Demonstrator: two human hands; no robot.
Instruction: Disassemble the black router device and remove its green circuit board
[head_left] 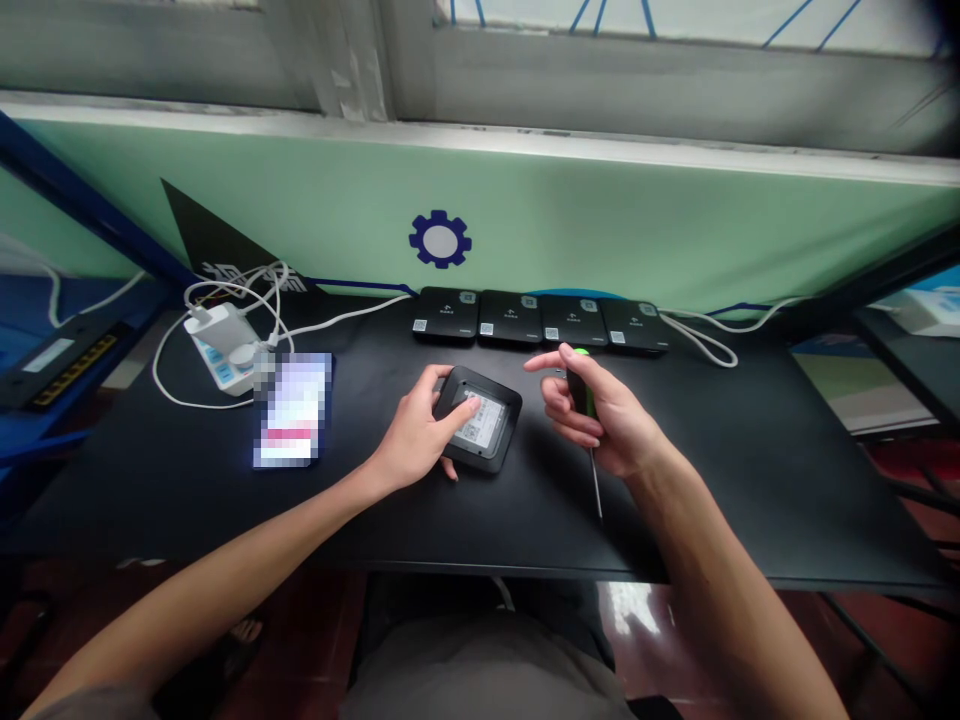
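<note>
Bare left hand (412, 435) and right hand (604, 415) over a matte black table (697, 480)

Left grip clamps a square black plastic device (480, 420), label upward, mid-table; right grip closes around a black green-capped screwdriver (581, 395), its thin steel shaft pointing down, index finger extended. Four flat black boxes (540, 318) sit in a row beyond.
</note>
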